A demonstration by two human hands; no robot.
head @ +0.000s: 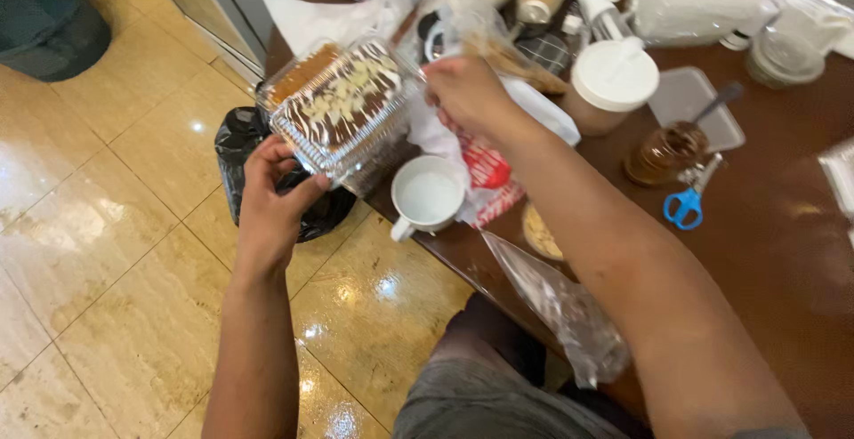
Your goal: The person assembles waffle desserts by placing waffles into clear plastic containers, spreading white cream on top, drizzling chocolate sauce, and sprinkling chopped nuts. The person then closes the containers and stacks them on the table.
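While the left hand (271,203) props a clear plastic clamshell box (342,105) from its near left corner, fingers closed on the rim, the right hand (467,92) pinches the box's far right edge, so both grips are clenched on it. The box hangs tilted over the left edge of the counter (783,252), above the tiled floor (107,252) and a black bag (245,150). It looks like the step of handling the closed box; setting it down or opening it would call for a level hold, since the cake could slide.

Inside lies 1 chocolate-topped cake with white drizzle and pale nut flakes; a 2nd brownish piece shows behind it. Just near of the box stands a white mug (429,197), apparently empty. Further right, a white-lidded tub (612,79) holds something brown, a glass jar (665,153) holds dark spread with a spoon standing in it, and blue-handled scissors (687,203) lie beside it.
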